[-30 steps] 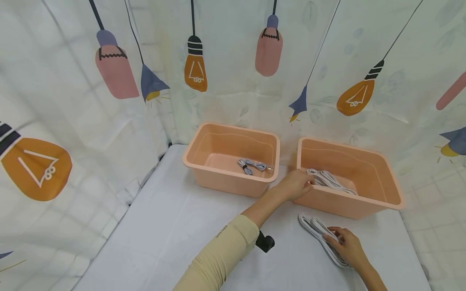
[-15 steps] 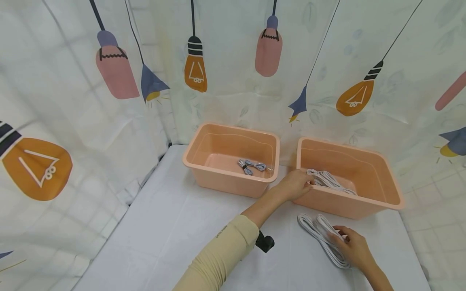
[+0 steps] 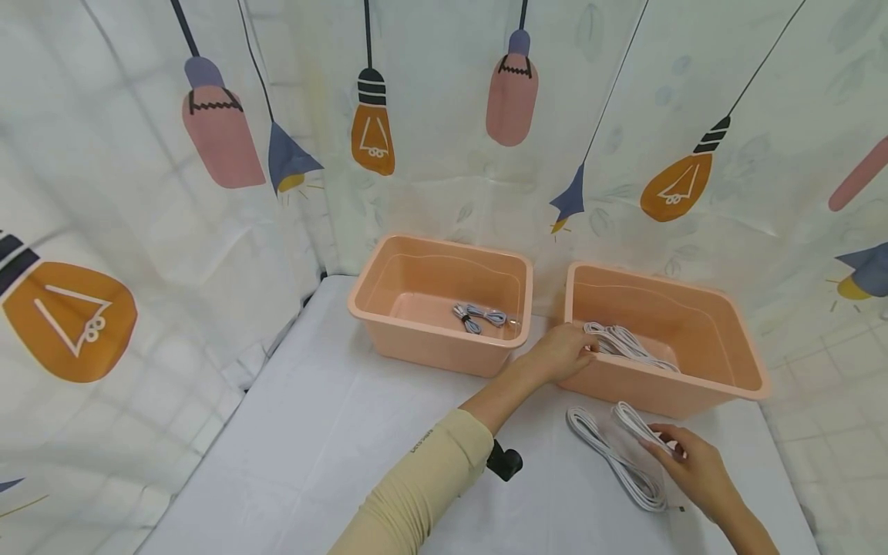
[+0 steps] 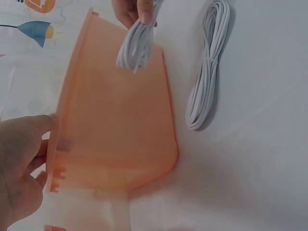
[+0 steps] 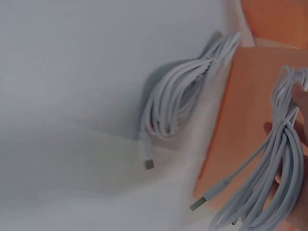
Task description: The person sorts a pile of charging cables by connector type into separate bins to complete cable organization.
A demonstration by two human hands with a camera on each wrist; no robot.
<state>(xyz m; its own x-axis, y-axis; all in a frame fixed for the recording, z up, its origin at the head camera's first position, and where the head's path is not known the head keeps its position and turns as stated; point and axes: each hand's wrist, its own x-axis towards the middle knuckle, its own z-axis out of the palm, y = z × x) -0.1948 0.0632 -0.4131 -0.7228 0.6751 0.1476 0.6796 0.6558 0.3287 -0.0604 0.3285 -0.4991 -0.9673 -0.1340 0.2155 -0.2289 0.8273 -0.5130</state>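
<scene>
My right hand (image 3: 697, 466) holds a coiled white USB cable (image 3: 633, 420) above the table, in front of the right peach bin (image 3: 694, 395). In the right wrist view the bundle (image 5: 274, 178) is cinched at its middle, and a metal plug (image 5: 198, 203) hangs free. A second coiled white cable (image 3: 617, 462) lies on the table just left of it, its own plug (image 5: 148, 164) loose at one end. My left hand (image 3: 563, 351) grips the right bin's near rim at its left corner; the left wrist view shows the thumb (image 4: 45, 122) on the rim.
More coiled white cables (image 3: 627, 344) lie inside the right bin. Left of it, another peach bin (image 3: 423, 347) contains small tied grey cables (image 3: 479, 316). A black object (image 3: 506, 462) is beside my left sleeve. A patterned curtain (image 3: 444, 200) hangs behind.
My right hand has lifted one coiled cable off the table and drawn it rightward, away from the other coil, which stays put. My left hand has not moved.
</scene>
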